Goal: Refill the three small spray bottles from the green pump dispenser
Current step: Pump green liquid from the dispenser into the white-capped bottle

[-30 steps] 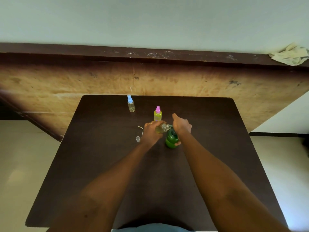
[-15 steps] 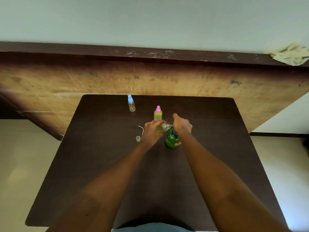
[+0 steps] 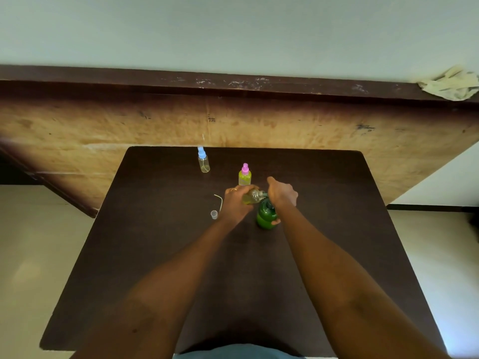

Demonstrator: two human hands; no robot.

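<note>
Green pump dispenser: filling an open spray bottle, no visible change

Green pump dispenser (image 3: 265, 216) stands upright near the middle of the surface (image 3: 155, 255). Open spray bottle (image 3: 252, 196) is tilted, with its neck at the dispenser's nozzle, touching or nearly so. Against the pictures from the last second, almost nothing has moved: bottle, dispenser and both hands keep the same places. Judged as mid-pumping, with this fill not finished. Yellowish liquid shows in the bottle, level unclear.

Right hand (image 3: 282, 194) sits on top of the dispenser, fingers curled over the pump head. A thumb tip seems to show low on the dispenser's side. Forearm comes in from the near right. Left hand (image 3: 237, 203) grips the open bottle just left of the dispenser, fingers wrapped round its body, ring visible.

Pink-capped bottle (image 3: 244, 176) stands just beyond the dispenser, looks full of yellow-green liquid. Blue-capped bottle (image 3: 203, 161) stands further beyond and left of the dispenser, looks mostly empty. Loose cap (image 3: 213, 214) and dip tube (image 3: 219, 202) lie left of the dispenser, past the left hand. So probably one filled, one in progress, one left.
</note>
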